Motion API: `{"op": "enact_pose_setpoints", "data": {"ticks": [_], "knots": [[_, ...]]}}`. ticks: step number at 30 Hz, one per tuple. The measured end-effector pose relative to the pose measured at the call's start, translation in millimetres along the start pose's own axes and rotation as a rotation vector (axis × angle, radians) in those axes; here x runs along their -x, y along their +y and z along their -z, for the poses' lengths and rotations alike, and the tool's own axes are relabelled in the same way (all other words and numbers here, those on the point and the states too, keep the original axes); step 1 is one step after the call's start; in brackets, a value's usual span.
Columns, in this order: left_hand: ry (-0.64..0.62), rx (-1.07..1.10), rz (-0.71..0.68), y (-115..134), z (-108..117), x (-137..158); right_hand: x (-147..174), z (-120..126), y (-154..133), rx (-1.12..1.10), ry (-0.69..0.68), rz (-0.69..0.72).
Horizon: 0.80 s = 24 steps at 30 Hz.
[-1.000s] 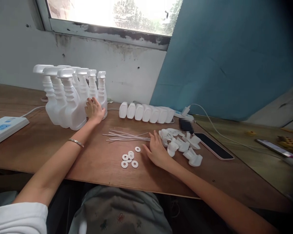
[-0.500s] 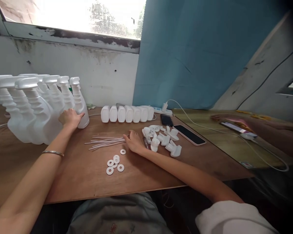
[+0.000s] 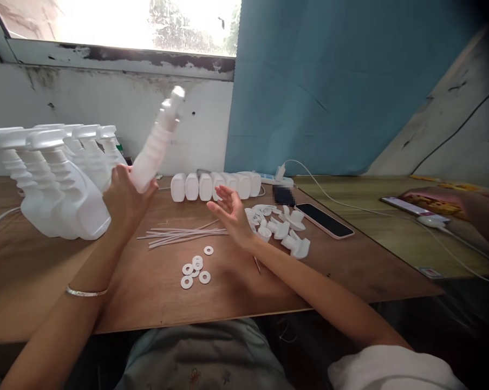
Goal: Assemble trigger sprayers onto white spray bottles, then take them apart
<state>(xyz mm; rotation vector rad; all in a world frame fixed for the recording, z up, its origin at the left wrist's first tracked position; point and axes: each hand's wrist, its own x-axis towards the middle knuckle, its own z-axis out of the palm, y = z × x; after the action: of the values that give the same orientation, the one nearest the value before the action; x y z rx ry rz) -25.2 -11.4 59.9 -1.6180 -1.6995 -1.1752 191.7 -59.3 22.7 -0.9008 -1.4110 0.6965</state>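
My left hand [image 3: 127,196] is closed around the lower part of a white spray bottle [image 3: 151,149], holding it tilted with its top to the upper right; the top is smeared by motion. Over the table my right hand [image 3: 233,218] is raised with fingers apart and nothing in it. Thin white tubes [image 3: 183,234] lie in a loose bundle beneath and left of that hand. White ring washers [image 3: 197,264] are scattered nearer the front edge. Beside my right hand lies a heap of white spray-head parts [image 3: 282,225].
Several white spray bottles [image 3: 76,184] stand upright at the left. A row of white bottles [image 3: 206,187] lies at the back, bases facing me. A phone [image 3: 324,220], a power strip [image 3: 264,183] and a white cable are on the right. Another person's hand [image 3: 435,196] rests at the far right.
My left hand has lifted the rightmost spray bottle off the table and tipped it to the right. My right hand has risen from the tubes and its fingers have opened.
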Motion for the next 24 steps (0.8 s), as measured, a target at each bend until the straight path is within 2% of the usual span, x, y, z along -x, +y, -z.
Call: {"op": "enact_pose_setpoints", "data": {"ticks": [3, 5, 6, 9, 11, 14, 17, 21, 24], "knots": [[0.132, 0.142, -0.381, 0, -7, 14, -4, 3, -2, -0.183, 0.029, -0.002], [0.163, 0.234, -0.632, -1, -14, 23, -4, 5, -1, -0.256, 0.068, 0.017], [0.165, 0.273, -0.714, -1, -17, 26, -3, 6, -2, -0.287, 0.085, 0.034], [0.158, 0.348, -0.836, 0, -22, 32, 0, 5, -9, -0.383, 0.108, 0.08], [0.144, 0.363, -0.873, 0, -24, 33, 0, 6, -15, -0.455, 0.122, 0.059], [0.087, 0.419, -0.88, -2, -26, 33, -6, 10, -20, -0.553, 0.262, -0.059], [0.011, 0.581, -0.814, -5, -26, 32, -14, 21, -19, -0.619, 0.403, -0.157], [-0.103, 0.826, -0.584, -6, -23, 32, -20, 29, -17, -0.643, 0.427, -0.218], [-0.221, 1.076, -0.293, -4, -22, 32, -17, 25, -18, -0.627, 0.398, -0.192]]}}
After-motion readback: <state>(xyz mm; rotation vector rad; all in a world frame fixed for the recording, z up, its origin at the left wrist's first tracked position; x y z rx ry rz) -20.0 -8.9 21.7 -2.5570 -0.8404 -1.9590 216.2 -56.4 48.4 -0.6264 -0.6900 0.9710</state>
